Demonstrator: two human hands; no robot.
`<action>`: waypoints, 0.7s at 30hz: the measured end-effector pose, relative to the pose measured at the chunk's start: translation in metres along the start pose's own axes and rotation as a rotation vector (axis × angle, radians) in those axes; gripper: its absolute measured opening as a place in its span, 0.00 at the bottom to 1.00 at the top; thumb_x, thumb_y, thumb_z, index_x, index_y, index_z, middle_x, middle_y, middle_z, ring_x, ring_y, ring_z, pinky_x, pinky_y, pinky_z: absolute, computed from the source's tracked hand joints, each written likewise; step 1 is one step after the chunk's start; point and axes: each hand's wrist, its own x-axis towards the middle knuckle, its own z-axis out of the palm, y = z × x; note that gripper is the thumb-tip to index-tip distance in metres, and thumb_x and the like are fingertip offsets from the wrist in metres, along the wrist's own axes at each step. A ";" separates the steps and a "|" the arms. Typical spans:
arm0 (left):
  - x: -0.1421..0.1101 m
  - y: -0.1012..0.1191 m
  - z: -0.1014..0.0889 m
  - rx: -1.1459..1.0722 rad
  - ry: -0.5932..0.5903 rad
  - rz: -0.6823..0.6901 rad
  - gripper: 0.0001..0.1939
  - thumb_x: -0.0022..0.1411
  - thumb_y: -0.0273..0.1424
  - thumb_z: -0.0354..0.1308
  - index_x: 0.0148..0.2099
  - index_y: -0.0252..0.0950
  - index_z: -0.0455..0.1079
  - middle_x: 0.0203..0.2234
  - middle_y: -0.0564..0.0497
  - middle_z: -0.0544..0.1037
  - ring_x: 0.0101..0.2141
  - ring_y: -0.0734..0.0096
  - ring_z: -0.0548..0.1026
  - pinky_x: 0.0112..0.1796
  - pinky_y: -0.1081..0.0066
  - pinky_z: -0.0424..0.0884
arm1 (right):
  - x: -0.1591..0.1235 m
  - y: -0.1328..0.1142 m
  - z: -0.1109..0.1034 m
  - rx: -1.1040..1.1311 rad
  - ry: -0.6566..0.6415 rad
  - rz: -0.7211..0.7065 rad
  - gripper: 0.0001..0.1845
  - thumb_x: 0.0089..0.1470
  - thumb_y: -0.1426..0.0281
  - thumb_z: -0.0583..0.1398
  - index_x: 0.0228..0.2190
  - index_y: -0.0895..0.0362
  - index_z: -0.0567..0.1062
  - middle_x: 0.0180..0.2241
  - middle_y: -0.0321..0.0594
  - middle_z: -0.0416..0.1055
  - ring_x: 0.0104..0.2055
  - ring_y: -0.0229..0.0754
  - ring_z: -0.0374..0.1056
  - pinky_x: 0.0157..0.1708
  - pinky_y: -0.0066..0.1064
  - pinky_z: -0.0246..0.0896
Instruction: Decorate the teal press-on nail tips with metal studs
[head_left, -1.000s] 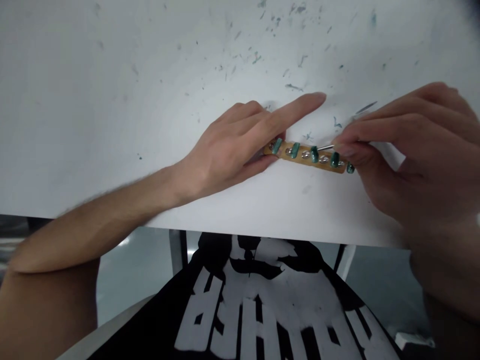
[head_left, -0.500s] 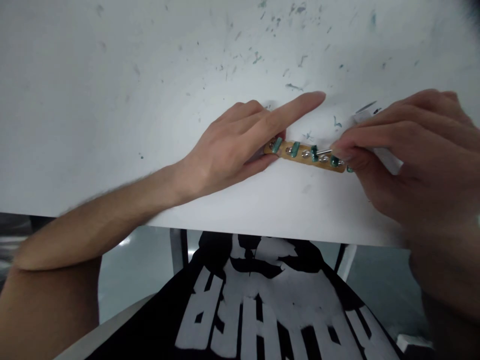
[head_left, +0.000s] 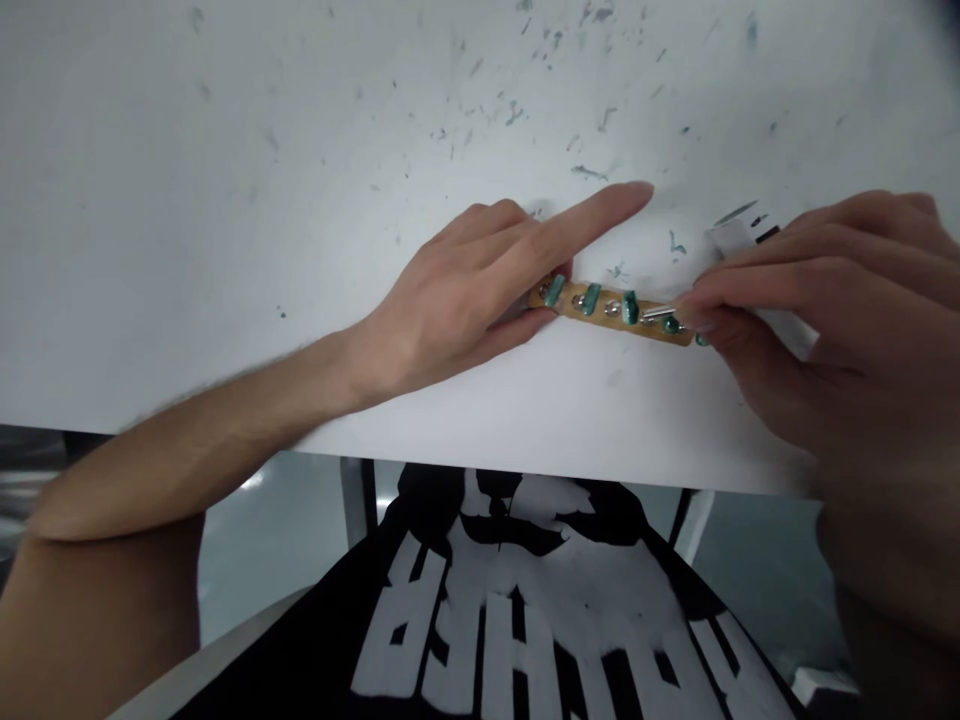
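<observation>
My left hand (head_left: 480, 270) grips the left end of a narrow yellowish strip (head_left: 574, 308), thumb on the near side and index finger stretched out over the table. Along the strip sit several glossy dark-green pieces that look like false nails (head_left: 630, 307), with clear or silvery round bits (head_left: 613, 308) between them. In a pinch, my right hand (head_left: 810, 300) holds a thin metal-tipped tool (head_left: 660, 314). Its tip points left, over the strip between two green pieces. The fingers hide the rest of the tool. One more green piece (head_left: 702, 339) shows by the strip's right end.
A white table (head_left: 225, 200) carries scattered green and dark paint smears (head_left: 589, 172). Behind my right hand lies a white object with dark marks (head_left: 739, 235), partly covered. The table's near edge runs just in front of my black printed shirt (head_left: 517, 560).
My right hand has drawn the tool slightly right, so its tip is off the middle green piece. My left hand and the strip have stayed put.
</observation>
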 end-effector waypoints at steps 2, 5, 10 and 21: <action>0.000 0.000 0.000 0.004 -0.005 -0.001 0.28 0.75 0.38 0.53 0.71 0.37 0.55 0.41 0.51 0.81 0.41 0.67 0.73 0.47 0.63 0.68 | 0.001 0.000 0.000 -0.004 0.010 0.009 0.07 0.58 0.74 0.62 0.40 0.55 0.73 0.39 0.25 0.72 0.43 0.22 0.65 0.46 0.24 0.56; -0.001 0.000 0.000 0.011 -0.025 -0.010 0.26 0.75 0.37 0.52 0.72 0.42 0.54 0.42 0.51 0.81 0.40 0.67 0.74 0.47 0.62 0.69 | 0.004 0.000 0.003 -0.013 0.040 0.005 0.07 0.56 0.75 0.63 0.38 0.56 0.74 0.38 0.26 0.72 0.42 0.24 0.66 0.42 0.24 0.54; -0.002 -0.001 0.002 0.001 0.001 0.019 0.26 0.76 0.36 0.51 0.72 0.40 0.54 0.42 0.51 0.81 0.40 0.66 0.73 0.47 0.61 0.68 | 0.006 0.002 0.006 -0.011 0.064 -0.022 0.10 0.55 0.76 0.63 0.40 0.55 0.74 0.39 0.26 0.73 0.42 0.26 0.68 0.42 0.26 0.55; -0.002 0.000 0.002 0.016 -0.001 0.016 0.26 0.75 0.36 0.51 0.71 0.39 0.54 0.42 0.51 0.81 0.40 0.67 0.74 0.47 0.63 0.68 | 0.004 0.000 0.006 -0.021 0.054 -0.002 0.13 0.52 0.76 0.65 0.40 0.53 0.74 0.41 0.26 0.73 0.43 0.30 0.70 0.43 0.29 0.59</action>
